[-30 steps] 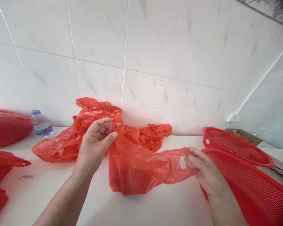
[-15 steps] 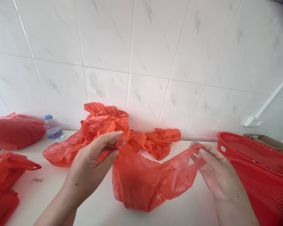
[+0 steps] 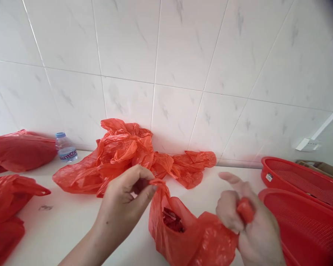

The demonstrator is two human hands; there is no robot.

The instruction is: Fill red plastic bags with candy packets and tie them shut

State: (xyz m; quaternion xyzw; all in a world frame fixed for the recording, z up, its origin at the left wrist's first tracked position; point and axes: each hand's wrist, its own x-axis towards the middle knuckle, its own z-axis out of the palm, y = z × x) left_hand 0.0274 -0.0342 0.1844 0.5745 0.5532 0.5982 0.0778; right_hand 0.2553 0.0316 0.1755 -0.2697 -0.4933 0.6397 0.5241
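A thin red plastic bag hangs between my two hands above the white table. My left hand pinches one handle of it between thumb and fingers. My right hand, slightly blurred, is wrapped round a gathered part of the bag on the other side, with the index finger pointing out. The bag's mouth gapes near my left hand, and dark red, crinkled contents show inside; their kind I cannot make out. Behind my left hand lies a pile of crumpled red plastic bags against the wall.
Two red plastic baskets with mesh walls stand at the right, a brown box behind them. On the left are filled red bags and a small water bottle. A tiled wall closes off the back.
The bag has come down and its mouth now shows the contents. My right hand has lowered, its grip changing from a fingertip pinch to fingers wrapped round the bag.
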